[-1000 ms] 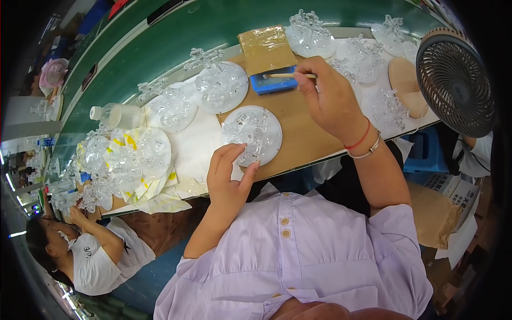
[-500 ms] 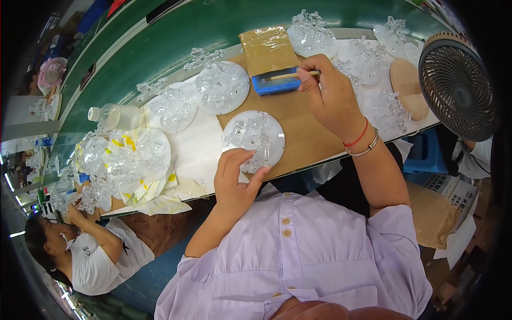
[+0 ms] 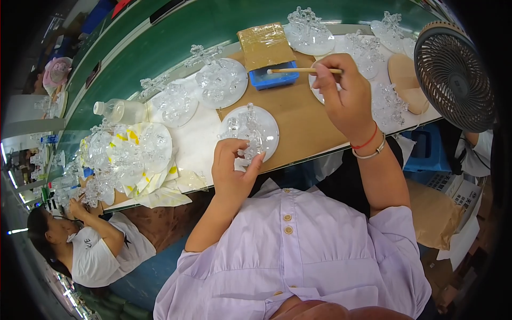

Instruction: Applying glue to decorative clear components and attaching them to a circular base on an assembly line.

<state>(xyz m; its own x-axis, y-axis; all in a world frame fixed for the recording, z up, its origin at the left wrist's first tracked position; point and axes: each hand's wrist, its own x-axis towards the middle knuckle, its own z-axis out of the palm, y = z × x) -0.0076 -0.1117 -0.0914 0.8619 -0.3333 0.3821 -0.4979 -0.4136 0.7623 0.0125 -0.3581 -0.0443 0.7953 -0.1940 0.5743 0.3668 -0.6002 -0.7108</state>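
My right hand (image 3: 346,98) pinches a thin wooden stick (image 3: 301,70). The stick's pale tip points left, over a small blue tray (image 3: 274,81) whose back part a tape-covered cardboard flap (image 3: 266,45) covers. In front of me a round white disc (image 3: 272,130) lies on brown cardboard, with clear branching plastic parts (image 3: 248,125) on it. The fingers and thumb of my left hand (image 3: 234,170) close around the near end of these clear parts, at the disc's near edge. Exactly which piece they grip is partly hidden.
Several more discs with clear parts stand about, such as one disc (image 3: 237,80) at the back. A clear bottle (image 3: 120,111) lies left, behind a heap with yellow-marked papers (image 3: 154,184). A dark fan (image 3: 456,77) stands right. A co-worker (image 3: 101,245) sits far left.
The stick's tip has risen out of the blue tray, and my right hand has shifted slightly right. Under my left hand, the clear parts on the disc have turned.
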